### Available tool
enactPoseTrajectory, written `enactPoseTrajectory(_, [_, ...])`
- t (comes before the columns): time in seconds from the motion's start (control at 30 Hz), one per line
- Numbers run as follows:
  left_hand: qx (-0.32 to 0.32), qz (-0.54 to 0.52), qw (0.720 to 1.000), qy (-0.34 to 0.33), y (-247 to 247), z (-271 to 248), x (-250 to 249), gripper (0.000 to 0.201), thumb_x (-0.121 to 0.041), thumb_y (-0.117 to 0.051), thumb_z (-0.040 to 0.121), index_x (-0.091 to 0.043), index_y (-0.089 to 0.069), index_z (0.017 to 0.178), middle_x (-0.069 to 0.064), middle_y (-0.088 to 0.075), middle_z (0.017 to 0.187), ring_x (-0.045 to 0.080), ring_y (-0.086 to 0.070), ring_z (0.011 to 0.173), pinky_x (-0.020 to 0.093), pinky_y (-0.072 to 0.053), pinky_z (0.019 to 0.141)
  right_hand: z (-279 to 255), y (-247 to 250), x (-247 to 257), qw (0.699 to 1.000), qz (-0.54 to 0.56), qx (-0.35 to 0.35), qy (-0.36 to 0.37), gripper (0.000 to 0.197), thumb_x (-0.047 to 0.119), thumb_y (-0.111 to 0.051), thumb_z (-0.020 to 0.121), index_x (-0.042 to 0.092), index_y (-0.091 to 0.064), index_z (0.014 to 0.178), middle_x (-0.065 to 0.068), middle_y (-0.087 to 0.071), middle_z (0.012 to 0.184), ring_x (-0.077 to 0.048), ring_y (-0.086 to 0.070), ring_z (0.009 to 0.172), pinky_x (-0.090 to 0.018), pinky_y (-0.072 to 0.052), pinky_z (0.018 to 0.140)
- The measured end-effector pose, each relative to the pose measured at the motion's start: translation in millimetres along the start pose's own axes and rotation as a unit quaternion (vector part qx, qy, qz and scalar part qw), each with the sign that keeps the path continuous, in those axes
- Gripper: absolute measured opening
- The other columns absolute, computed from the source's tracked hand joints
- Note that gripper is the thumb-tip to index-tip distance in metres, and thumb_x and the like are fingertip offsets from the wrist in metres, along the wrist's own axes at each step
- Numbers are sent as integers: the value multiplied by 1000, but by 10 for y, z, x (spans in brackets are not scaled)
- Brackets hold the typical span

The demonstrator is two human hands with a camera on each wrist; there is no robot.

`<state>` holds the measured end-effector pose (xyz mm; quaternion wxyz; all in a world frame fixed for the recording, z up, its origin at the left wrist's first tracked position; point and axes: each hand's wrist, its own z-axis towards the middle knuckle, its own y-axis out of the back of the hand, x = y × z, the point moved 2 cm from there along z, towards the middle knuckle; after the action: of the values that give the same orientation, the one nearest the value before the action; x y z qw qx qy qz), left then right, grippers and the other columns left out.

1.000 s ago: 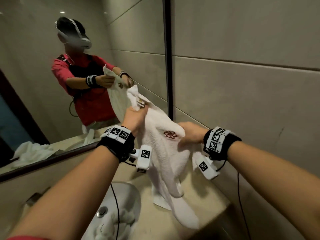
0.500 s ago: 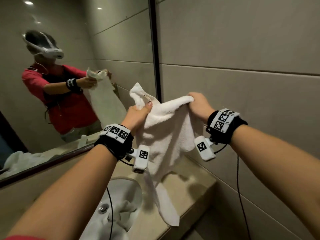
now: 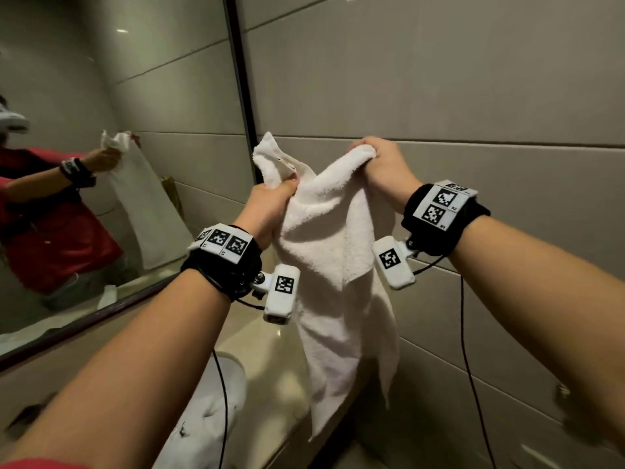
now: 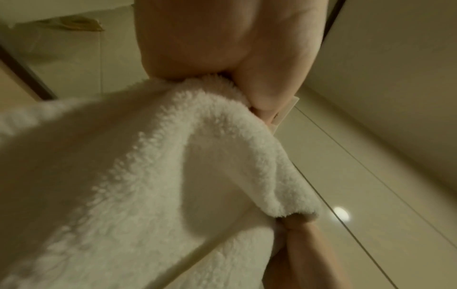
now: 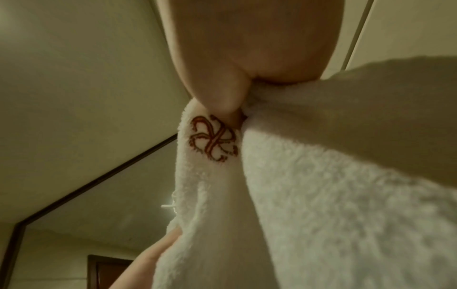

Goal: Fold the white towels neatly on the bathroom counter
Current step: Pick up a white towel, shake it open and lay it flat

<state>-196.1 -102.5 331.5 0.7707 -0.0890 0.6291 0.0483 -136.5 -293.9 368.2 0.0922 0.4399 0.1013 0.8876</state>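
Fists raised above the counter (image 3: 270,346): my left hand (image 3: 270,208) grips one top corner of the white towel (image 3: 334,265), my right hand (image 3: 385,167) clutches the other, slightly higher. Towel cloth hangs between them, its tip dangling past the counter's front edge. Behind it stands the tiled wall (image 3: 439,79), close. Left of the counter's bare stretch, the sink (image 3: 236,374) holds another crumpled towel (image 3: 203,424).
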Motion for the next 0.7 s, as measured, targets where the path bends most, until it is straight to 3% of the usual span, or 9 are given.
enactPoseTrajectory(0.17, [-12,-35,998,46,125,-39,188,29,-27,-64,92,-6,-65,111,13,-73,103,27,-71,95,43,-56,89,-121,5,-93,993,-108,46,10,16,-1,-55,81,8,-65,89,-5,-65,87,-15,-58,82,-29,-48,72])
enactPoseTrajectory(0.27, [-44,-40,995,79,324,-35,395,33,-30,-64,92,-6,-63,115,12,-73,104,27,-71,93,40,-57,84,-227,-80,-251,983,-163,86,-5,14,7,-70,76,12,-61,84,-3,-62,83,-13,-53,75,-25,-41,62])
enactPoseTrajectory(0.37, [-79,-33,991,108,552,-13,650,44,-32,-68,89,-3,-61,120,12,-72,107,27,-71,92,43,-57,85,-326,-208,-475,971,-193,137,-34,16,11,-74,72,13,-59,77,0,-60,72,-11,-51,65,-26,-39,52])
enactPoseTrajectory(0.5, [-108,-19,985,133,801,-32,966,39,-27,-68,90,-1,-62,118,12,-71,108,26,-70,93,38,-57,80,-401,-470,-777,922,-287,255,-54,19,9,-74,72,13,-60,84,-2,-62,79,-16,-55,70,-21,-38,48])
enactPoseTrajectory(0.63, [-144,3,979,142,1066,10,1216,52,-36,-71,86,0,-59,121,12,-70,111,26,-69,96,43,-55,89,-448,-705,-1040,869,-375,319,-43,11,11,-66,76,7,-66,87,-11,-68,86,-27,-63,79,-27,-45,63])
enactPoseTrajectory(0.7, [-136,6,980,143,1135,6,1274,36,-34,-67,90,-4,-62,110,9,-70,100,22,-69,86,34,-56,77,-450,-743,-1126,849,-411,329,-46,6,12,-66,78,13,-64,84,-12,-67,87,-27,-61,81,-27,-40,65])
